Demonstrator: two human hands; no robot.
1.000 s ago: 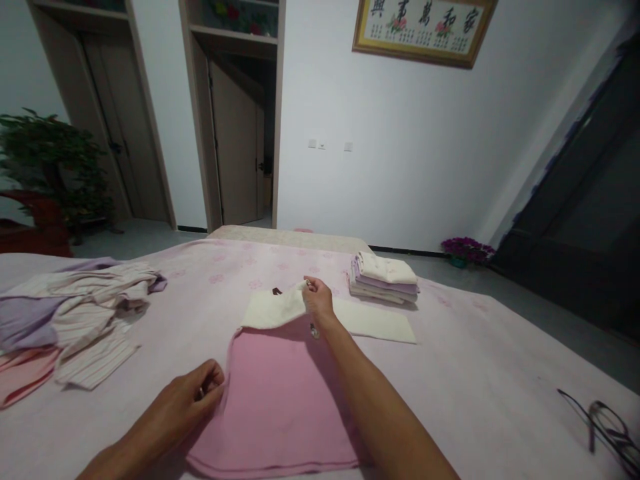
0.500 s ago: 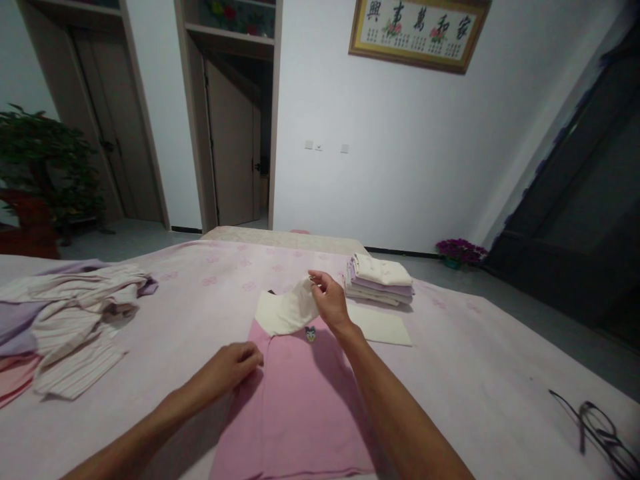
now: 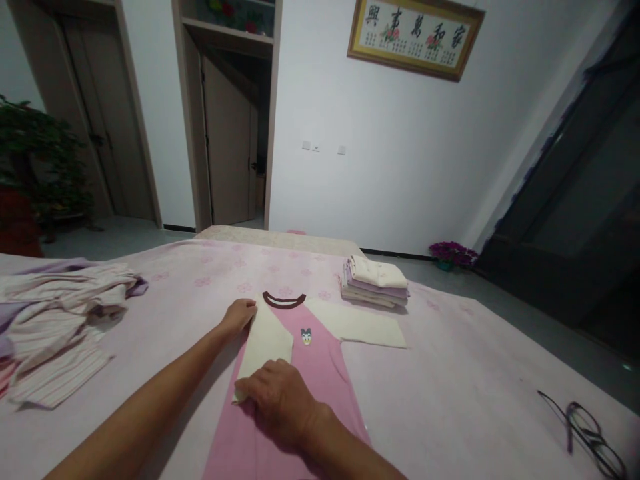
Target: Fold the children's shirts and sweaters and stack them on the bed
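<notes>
A pink long-sleeved shirt (image 3: 320, 380) with cream sleeves, a dark brown collar and a small cartoon duck patch lies flat in front of me. Its left sleeve is folded down over the body, while the right sleeve (image 3: 373, 325) stretches out sideways. My left hand (image 3: 241, 316) has its fingers closed at the shirt's left shoulder edge. Lower down, my right hand (image 3: 283, 397) pinches the cuff end of the folded sleeve, thumb on the cuff. Part of the pink body is hidden under my right hand and forearm.
A stack of folded clothes (image 3: 375, 281) stands beyond the right sleeve. To the left lies a loose heap of striped and purple clothes (image 3: 65, 327). Black-framed glasses (image 3: 585, 427) rest at the right on the pink flowered bedspread (image 3: 450, 387).
My right hand has brought the left sleeve from near the collar down along the body, uncovering the collar. My left hand has moved up to the shoulder.
</notes>
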